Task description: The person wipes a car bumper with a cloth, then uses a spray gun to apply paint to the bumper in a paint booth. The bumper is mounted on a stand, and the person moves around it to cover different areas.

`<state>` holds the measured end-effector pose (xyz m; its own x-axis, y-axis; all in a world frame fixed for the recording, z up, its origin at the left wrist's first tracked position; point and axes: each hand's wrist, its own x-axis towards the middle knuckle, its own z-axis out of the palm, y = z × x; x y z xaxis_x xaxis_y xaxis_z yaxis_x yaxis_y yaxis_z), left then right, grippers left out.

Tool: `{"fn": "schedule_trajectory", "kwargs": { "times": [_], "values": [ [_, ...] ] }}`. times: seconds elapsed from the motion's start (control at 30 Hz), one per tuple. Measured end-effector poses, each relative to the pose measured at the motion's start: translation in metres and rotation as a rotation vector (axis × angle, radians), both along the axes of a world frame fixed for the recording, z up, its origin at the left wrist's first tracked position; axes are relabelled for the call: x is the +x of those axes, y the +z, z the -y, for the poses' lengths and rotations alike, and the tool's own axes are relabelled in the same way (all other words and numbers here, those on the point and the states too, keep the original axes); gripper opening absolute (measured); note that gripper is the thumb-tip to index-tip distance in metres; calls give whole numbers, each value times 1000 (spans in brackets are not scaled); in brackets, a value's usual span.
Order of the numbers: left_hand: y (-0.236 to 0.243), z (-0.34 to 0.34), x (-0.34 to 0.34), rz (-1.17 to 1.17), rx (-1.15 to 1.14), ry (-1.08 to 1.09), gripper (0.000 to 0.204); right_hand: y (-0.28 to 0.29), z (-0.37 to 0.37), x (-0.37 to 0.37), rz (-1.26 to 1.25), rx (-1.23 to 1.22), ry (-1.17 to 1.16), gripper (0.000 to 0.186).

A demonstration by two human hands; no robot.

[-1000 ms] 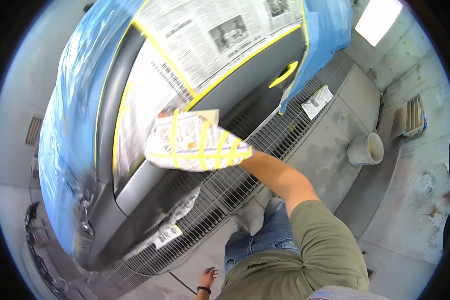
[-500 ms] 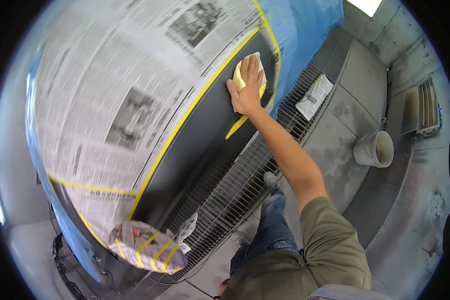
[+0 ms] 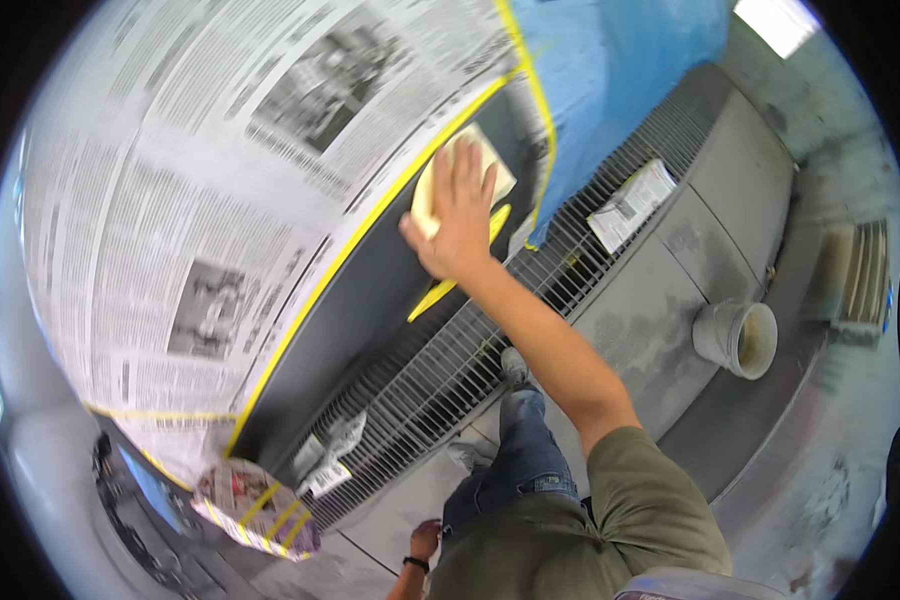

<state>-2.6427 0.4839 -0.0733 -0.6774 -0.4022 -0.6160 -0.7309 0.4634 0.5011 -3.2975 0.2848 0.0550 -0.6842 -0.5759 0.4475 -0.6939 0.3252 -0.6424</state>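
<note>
My right hand (image 3: 455, 215) presses a folded pale-yellow cloth (image 3: 491, 172) flat against a dark grey car body panel (image 3: 355, 285); the fingers reach across the cloth. Just below this hand, a strip of yellow tape (image 3: 432, 298) runs along the panel. Newspaper sheets (image 3: 150, 190) mask the upper side of the bodywork, edged by a long line of yellow tape (image 3: 315, 312). At the lower edge, beside my jeans, hangs my left hand (image 3: 425, 540) with a dark band on the wrist. Its fingers are too small and turned away to read.
Blue plastic sheeting (image 3: 610, 90) covers the area beyond the panel. Along the floor runs a metal grate (image 3: 450, 385), with a newspaper piece (image 3: 632, 207) lying on it. A whitish bucket (image 3: 722, 335) stands at right. A paper-wrapped, taped part (image 3: 255, 505) juts out at lower left.
My right hand and the cloth have slid left across the panel, closer to the newspaper's taped edge. My left hand shows more at the bottom. The whole view has shifted slightly.
</note>
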Motion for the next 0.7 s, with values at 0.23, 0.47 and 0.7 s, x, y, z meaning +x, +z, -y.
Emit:
{"fn": "schedule_trajectory", "kwargs": {
  "times": [0.23, 0.47, 0.7],
  "values": [
    [-25, -44, -2, -28, 386, 1102, 29, -29, 1, 4, -104, -187, -68, 113],
    [-84, -81, 55, -31, 444, 1063, 29, -43, 38, 209, -352, 100, 230, 116],
    [-136, -103, 165, -40, 360, 911, 28, -27, 38, 380, -483, 70, 723, 102]
  ]
}}
